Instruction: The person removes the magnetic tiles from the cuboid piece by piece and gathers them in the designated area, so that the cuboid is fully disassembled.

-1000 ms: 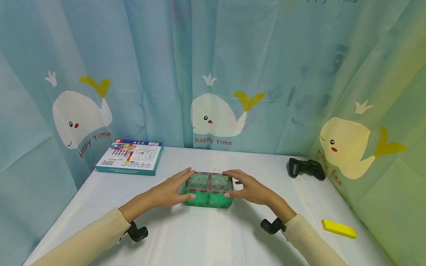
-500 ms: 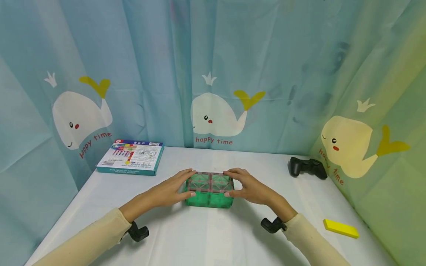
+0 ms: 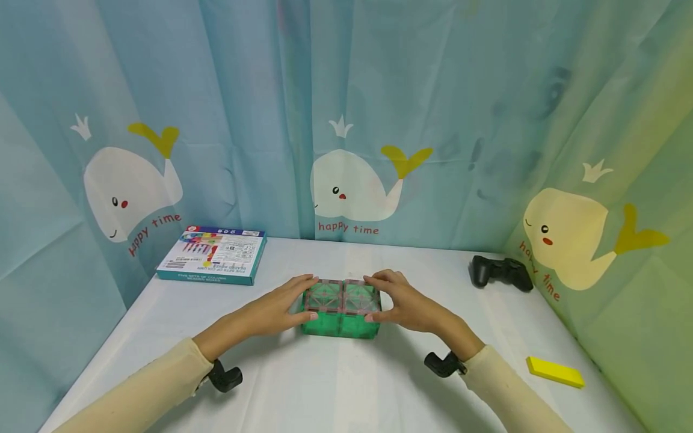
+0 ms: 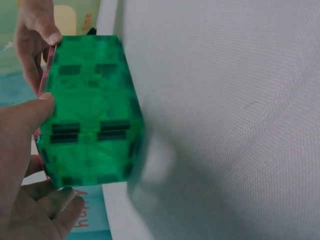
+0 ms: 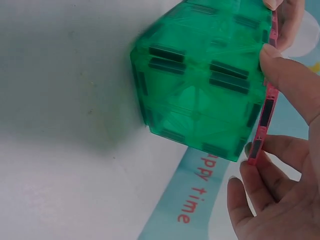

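a yellow block (image 3: 554,372) lies near right on a white-covered desk (image 3: 346,391). beyond it at center, a person's left hand (image 3: 273,310) and right hand (image 3: 406,308) grip the ends of a translucent green magnetic-tile box (image 3: 340,325) topped with pink-framed tiles (image 3: 323,296), thumbs at the near upper edge, fingers toward the far corners. it is likely light, stiff and slick, its seams apt to part if twisted; the end walls look the surest hold. farther right, a black game controller (image 3: 500,273); far left, a beaded-boxes carton (image 3: 213,255).
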The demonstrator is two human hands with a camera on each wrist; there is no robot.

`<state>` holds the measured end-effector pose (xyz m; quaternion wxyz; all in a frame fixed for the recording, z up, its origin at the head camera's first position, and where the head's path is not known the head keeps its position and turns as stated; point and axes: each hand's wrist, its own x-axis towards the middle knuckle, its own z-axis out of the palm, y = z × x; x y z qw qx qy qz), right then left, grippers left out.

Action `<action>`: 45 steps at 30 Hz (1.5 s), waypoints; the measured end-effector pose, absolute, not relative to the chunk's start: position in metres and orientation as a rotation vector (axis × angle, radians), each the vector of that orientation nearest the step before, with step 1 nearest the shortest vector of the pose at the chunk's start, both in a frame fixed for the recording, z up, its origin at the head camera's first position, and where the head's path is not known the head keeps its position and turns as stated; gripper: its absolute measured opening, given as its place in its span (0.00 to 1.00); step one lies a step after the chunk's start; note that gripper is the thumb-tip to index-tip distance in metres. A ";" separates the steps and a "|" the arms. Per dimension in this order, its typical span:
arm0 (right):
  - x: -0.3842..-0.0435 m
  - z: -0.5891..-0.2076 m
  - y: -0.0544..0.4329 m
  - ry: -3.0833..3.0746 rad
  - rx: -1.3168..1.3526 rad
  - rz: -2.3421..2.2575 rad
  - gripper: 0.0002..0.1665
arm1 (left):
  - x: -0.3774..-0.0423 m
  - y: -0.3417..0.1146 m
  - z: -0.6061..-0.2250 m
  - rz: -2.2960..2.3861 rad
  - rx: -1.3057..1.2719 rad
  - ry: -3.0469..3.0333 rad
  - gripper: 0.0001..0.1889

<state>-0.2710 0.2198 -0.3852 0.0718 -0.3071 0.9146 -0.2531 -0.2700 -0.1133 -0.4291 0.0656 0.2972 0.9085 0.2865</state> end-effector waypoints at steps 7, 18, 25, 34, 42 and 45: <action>-0.273 -0.375 0.225 2.785 -0.899 -0.781 0.49 | -0.270 -0.113 -0.428 0.862 0.894 2.732 0.43; -0.294 -0.356 0.285 2.882 -0.700 -0.847 0.48 | -0.271 -0.114 -0.429 0.871 0.895 2.727 0.44; -0.307 -0.373 0.329 2.873 -0.619 -0.815 0.47 | -0.271 -0.115 -0.429 0.879 0.904 2.725 0.44; -0.321 -0.398 0.375 2.802 -0.480 -0.811 0.48 | -0.270 -0.115 -0.429 0.889 0.898 2.718 0.44; -0.325 -0.410 0.396 2.799 -0.442 -0.740 0.47 | -0.271 -0.115 -0.430 0.902 0.897 2.710 0.43; -0.327 -0.410 0.400 2.803 -0.409 -0.672 0.44 | -0.271 -0.115 -0.430 0.903 0.903 2.711 0.42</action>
